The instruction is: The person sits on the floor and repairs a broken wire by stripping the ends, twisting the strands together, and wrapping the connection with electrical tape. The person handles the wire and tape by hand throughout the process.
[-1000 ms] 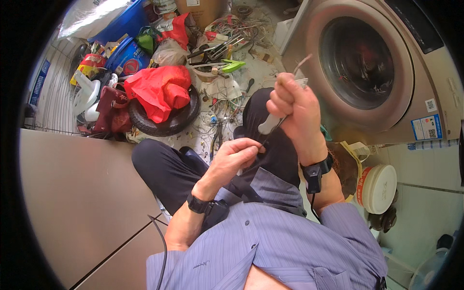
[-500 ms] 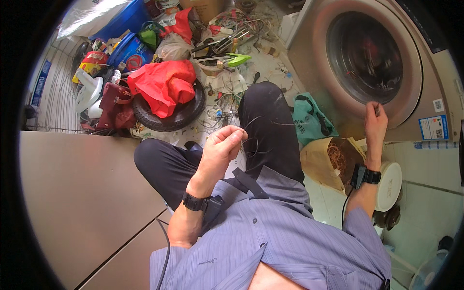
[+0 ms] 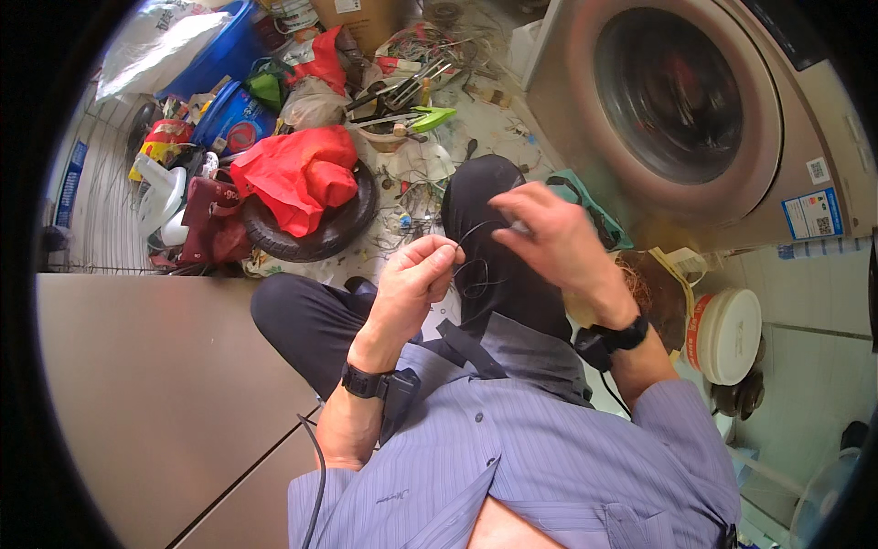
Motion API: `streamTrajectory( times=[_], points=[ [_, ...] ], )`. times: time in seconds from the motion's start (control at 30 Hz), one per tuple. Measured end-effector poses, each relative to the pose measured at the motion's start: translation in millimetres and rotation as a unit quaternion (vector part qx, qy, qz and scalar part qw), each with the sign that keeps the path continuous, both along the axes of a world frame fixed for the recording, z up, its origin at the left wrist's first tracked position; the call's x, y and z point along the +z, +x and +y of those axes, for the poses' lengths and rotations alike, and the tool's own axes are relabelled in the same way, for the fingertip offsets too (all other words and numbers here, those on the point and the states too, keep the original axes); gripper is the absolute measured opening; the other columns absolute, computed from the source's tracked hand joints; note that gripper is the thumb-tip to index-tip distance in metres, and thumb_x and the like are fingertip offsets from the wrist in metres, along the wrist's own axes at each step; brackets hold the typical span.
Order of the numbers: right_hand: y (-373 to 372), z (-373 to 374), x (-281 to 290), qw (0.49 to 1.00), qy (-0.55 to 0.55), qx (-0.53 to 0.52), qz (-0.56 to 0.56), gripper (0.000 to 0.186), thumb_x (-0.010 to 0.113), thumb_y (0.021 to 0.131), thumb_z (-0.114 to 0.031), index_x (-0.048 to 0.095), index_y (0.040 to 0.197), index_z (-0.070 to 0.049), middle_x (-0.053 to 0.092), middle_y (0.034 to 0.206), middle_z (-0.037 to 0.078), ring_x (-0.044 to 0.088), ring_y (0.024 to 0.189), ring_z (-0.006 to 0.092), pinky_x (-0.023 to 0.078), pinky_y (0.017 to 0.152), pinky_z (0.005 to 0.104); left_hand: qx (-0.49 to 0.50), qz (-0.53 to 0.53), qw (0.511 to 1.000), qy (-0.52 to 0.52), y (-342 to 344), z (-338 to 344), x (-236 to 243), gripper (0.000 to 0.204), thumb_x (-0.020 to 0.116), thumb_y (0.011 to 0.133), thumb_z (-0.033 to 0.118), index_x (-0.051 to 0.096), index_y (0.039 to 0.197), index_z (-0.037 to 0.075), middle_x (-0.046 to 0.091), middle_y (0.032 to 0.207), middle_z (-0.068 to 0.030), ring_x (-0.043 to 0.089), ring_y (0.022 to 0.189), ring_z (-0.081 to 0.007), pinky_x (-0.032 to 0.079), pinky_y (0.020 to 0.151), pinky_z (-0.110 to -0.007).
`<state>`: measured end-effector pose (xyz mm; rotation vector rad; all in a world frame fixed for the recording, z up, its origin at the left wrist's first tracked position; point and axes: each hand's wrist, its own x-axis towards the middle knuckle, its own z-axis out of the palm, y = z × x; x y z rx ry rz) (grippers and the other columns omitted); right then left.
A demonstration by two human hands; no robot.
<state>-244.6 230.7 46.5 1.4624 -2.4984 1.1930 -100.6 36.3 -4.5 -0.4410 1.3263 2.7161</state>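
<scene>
My left hand [image 3: 410,284] is closed, thumb pressed against the fingertips in a pinch on a thin dark wire [image 3: 470,231]. The wire runs upward from the pinch, and a loose loop of it hangs beside the fingers, over my right knee. Just to the right, my right hand [image 3: 560,240] hovers above that knee with bent fingers, smeared by motion. A small greyish thing [image 3: 519,226] shows between its thumb and fingers, too blurred to name. Whether this hand touches the wire's upper end cannot be made out.
A paper bag [image 3: 672,284] of copper-coloured wire stands by a white-lidded bucket [image 3: 734,337] at right. Behind them is a washing machine [image 3: 567,137]. A black tyre [image 3: 357,215] under a red bag [image 3: 302,174] lies ahead left, among scattered scraps and tools. A brown panel [image 3: 155,366] borders my left.
My right hand has swung left from in front of the washing machine to beside my left hand. The left hand keeps its pinch on the wire almost in place.
</scene>
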Motion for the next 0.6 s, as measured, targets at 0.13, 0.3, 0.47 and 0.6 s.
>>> streamTrajectory(
  times=[0.13,0.3,0.47,0.6],
  points=[
    [-3,-36,1,0.994,0.024,0.095,-0.052,0.014,0.077,0.089,-0.009,0.072,0.101,-0.004,0.071,0.083,0.007,0.07,0.073,0.0191,0.055,0.064,0.0315,-0.025,-0.011,0.999,-0.03,11,-17,16,0.019,0.064,0.105,0.021,0.069,0.102,0.003,0.048,0.066,0.0076,0.036,0.055,-0.0031,0.027,0.051,-0.021],
    [-27,-16,15,0.943,0.061,0.042,-0.325,0.007,0.072,0.093,-0.009,0.071,0.095,-0.003,0.065,0.068,0.002,0.063,0.063,0.0089,0.047,0.057,0.0261,-0.079,-0.042,0.972,-0.218,33,-66,32,0.019,0.068,0.101,0.022,0.072,0.098,0.004,0.056,0.077,0.0085,0.043,0.066,-0.0002,0.033,0.057,-0.02],
    [-53,1,25,0.906,0.011,-0.078,-0.416,0.011,0.07,0.093,-0.013,0.069,0.085,-0.006,0.058,0.062,-0.002,0.045,0.052,0.0035,0.032,0.048,0.0226,-0.036,-0.075,0.947,-0.309,46,-113,40,0.014,0.066,0.1,0.016,0.07,0.094,0.003,0.054,0.076,0.0089,0.043,0.068,-0.0009,0.035,0.059,-0.021],
    [-59,12,22,0.903,0.03,-0.101,-0.417,0.011,0.071,0.093,-0.013,0.069,0.085,-0.006,0.058,0.061,-0.003,0.045,0.052,0.0038,0.033,0.048,0.0226,0.002,-0.035,0.916,-0.399,46,-130,37,0.017,0.066,0.099,0.015,0.067,0.092,-0.001,0.055,0.076,0.0067,0.047,0.071,-0.0032,0.04,0.062,-0.023]
  ],
)
